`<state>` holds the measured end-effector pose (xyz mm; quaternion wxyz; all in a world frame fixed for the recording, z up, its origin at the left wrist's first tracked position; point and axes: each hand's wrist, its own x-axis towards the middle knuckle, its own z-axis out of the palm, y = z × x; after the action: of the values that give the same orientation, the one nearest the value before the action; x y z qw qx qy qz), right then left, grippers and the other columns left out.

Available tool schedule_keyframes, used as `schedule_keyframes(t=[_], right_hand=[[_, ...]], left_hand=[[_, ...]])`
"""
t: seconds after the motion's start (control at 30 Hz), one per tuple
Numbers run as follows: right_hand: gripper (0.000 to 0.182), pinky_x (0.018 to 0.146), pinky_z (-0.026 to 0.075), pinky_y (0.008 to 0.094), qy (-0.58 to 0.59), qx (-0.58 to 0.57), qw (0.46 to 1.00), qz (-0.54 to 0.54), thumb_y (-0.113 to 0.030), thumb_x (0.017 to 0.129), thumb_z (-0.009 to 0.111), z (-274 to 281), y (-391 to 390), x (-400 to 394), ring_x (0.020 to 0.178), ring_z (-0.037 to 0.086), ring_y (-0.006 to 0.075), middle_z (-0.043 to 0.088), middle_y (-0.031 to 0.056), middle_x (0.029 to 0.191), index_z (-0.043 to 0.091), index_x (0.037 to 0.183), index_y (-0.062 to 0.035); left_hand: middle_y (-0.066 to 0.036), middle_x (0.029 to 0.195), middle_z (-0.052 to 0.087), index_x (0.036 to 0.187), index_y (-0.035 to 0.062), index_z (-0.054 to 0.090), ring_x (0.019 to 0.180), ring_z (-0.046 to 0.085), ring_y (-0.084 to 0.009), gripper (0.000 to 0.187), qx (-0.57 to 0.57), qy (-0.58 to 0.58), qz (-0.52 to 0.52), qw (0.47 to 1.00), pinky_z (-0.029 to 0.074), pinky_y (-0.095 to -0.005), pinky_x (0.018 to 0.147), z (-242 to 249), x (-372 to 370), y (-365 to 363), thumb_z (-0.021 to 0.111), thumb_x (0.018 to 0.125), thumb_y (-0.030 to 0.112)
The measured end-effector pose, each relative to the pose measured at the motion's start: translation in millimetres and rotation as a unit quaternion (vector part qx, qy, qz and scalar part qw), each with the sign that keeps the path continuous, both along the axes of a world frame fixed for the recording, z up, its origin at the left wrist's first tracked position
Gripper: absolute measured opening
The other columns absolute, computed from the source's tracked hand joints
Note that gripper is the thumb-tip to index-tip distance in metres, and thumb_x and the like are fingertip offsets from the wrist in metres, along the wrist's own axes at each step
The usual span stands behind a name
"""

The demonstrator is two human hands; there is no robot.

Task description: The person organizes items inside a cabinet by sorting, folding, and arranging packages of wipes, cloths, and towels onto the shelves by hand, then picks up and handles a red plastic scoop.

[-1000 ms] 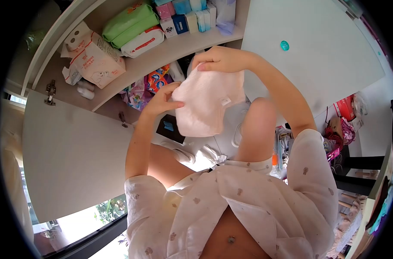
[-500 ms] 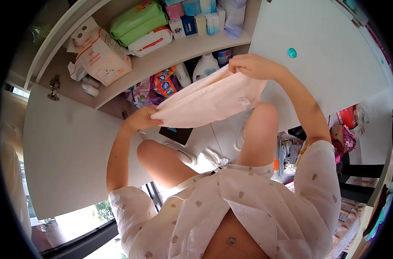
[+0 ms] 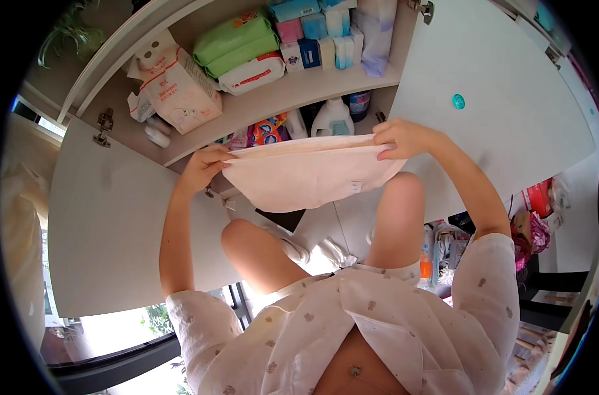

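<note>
A pale pink folded cloth hangs stretched between my two hands, above my knees and in front of the open cupboard. My left hand pinches its upper left corner. At the upper right corner, my right hand grips the cloth with curled fingers. A small white tag shows near its lower right part. Behind the cloth, the lower shelf holds a white jug and an orange-and-purple packet, both partly hidden.
The upper shelf carries a carton, green wipes packs and several small boxes. A left cupboard door and a right door stand open on either side. White slippers and a dark flat item lie on the floor.
The cloth has gone from slanted to nearly level, as my left hand rose and my right hand lowered. My view has tilted slightly, so the cupboard appears lower and farther right.
</note>
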<state>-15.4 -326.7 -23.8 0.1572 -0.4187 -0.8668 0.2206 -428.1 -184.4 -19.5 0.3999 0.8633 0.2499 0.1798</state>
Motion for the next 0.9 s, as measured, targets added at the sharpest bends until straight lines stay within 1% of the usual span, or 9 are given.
schedule_keyframes(t=[0.13, 0.2, 0.43, 0.5, 0.63, 0.67, 0.73, 0.83, 0.9], right_hand=[[0.020, 0.053, 0.035, 0.0345, 0.016, -0.038, 0.999, 0.027, -0.018, 0.070, 0.064, -12, -4, 2, 0.060, 0.044, 0.0252, 0.042, 0.0094, 0.063, 0.053, 0.067, -0.0008], [0.019, 0.053, 0.035, 0.0344, 0.013, -0.032, 0.999, 0.034, -0.017, 0.071, 0.063, -19, -3, 4, 0.060, 0.044, 0.0250, 0.043, 0.0093, 0.064, 0.053, 0.067, -0.0006], [0.016, 0.055, 0.037, 0.0317, 0.100, -0.020, 0.995, -0.010, -0.012, 0.074, 0.060, -26, -4, -1, 0.063, 0.045, 0.0235, 0.045, 0.0089, 0.065, 0.053, 0.067, 0.0000], [0.015, 0.056, 0.037, 0.0313, 0.119, -0.005, 0.993, -0.013, -0.012, 0.074, 0.060, -30, -2, 1, 0.064, 0.046, 0.0230, 0.046, 0.0087, 0.066, 0.054, 0.068, 0.0001], [0.014, 0.058, 0.039, 0.0280, 0.180, 0.072, 0.978, -0.080, -0.011, 0.073, 0.062, -27, 0, 2, 0.064, 0.049, 0.0204, 0.050, 0.0090, 0.071, 0.056, 0.075, 0.0014], [0.014, 0.058, 0.039, 0.0280, 0.178, 0.076, 0.978, -0.080, -0.011, 0.073, 0.062, -27, 1, 1, 0.064, 0.049, 0.0204, 0.050, 0.0090, 0.071, 0.056, 0.075, 0.0014], [0.011, 0.056, 0.038, 0.0259, 0.328, 0.154, 0.911, -0.198, -0.007, 0.072, 0.063, -30, 7, -5, 0.064, 0.049, 0.0185, 0.052, 0.0077, 0.074, 0.058, 0.079, 0.0000], [0.010, 0.058, 0.038, 0.0243, 0.332, 0.162, 0.900, -0.232, -0.005, 0.072, 0.062, -39, 12, -26, 0.066, 0.049, 0.0164, 0.051, 0.0058, 0.076, 0.059, 0.081, -0.0012], [0.013, 0.061, 0.039, 0.0242, 0.269, 0.114, 0.935, -0.201, -0.004, 0.072, 0.062, -43, 13, -27, 0.068, 0.048, 0.0149, 0.049, 0.0047, 0.076, 0.059, 0.084, -0.0017]], left_hand=[[-0.007, 0.081, 0.054, 0.083, -0.0022, 0.058, 0.074, 0.050, -0.0162, 0.015, 0.004, 0.045, -0.026, 0.999, 0.040, -0.0225, 0.067, 7, 0, -7, 0.053, 0.070, -0.007], [-0.008, 0.077, 0.053, 0.082, -0.0018, 0.057, 0.074, 0.051, -0.0199, 0.014, 0.126, 0.139, -0.054, 0.981, 0.042, -0.0253, 0.063, 15, 1, -13, 0.059, 0.068, -0.001], [-0.009, 0.071, 0.051, 0.078, -0.0015, 0.055, 0.070, 0.052, -0.0218, 0.018, 0.227, 0.098, -0.102, 0.964, 0.044, -0.0292, 0.057, 2, -9, -12, 0.066, 0.066, 0.008], [-0.011, 0.070, 0.052, 0.077, -0.0022, 0.054, 0.062, 0.053, -0.0199, 0.019, 0.159, 0.138, 0.018, 0.977, 0.045, -0.0290, 0.055, 1, -9, -14, 0.066, 0.069, 0.011], [-0.010, 0.069, 0.054, 0.077, -0.0026, 0.054, 0.057, 0.052, -0.0147, 0.018, 0.154, 0.087, 0.048, 0.983, 0.045, -0.0259, 0.052, -12, -16, -1, 0.065, 0.072, 0.010], [-0.009, 0.069, 0.054, 0.078, -0.0024, 0.054, 0.057, 0.051, -0.0120, 0.016, 0.168, -0.001, 0.100, 0.981, 0.044, -0.0240, 0.052, -16, -17, 2, 0.065, 0.072, 0.008], [-0.006, 0.067, 0.055, 0.079, -0.0012, 0.052, 0.058, 0.049, -0.0075, 0.013, 0.252, -0.175, 0.133, 0.942, 0.043, -0.0200, 0.050, -13, -10, 5, 0.063, 0.074, 0.002], [-0.008, 0.067, 0.055, 0.079, -0.0002, 0.050, 0.057, 0.051, -0.0100, 0.013, 0.281, -0.166, 0.259, 0.909, 0.042, -0.0198, 0.050, -22, 9, -5, 0.062, 0.075, 0.002], [-0.010, 0.067, 0.054, 0.080, 0.0014, 0.048, 0.054, 0.051, -0.0135, 0.014, 0.305, -0.080, 0.201, 0.928, 0.040, -0.0205, 0.051, -27, 9, 0, 0.062, 0.075, 0.003]])
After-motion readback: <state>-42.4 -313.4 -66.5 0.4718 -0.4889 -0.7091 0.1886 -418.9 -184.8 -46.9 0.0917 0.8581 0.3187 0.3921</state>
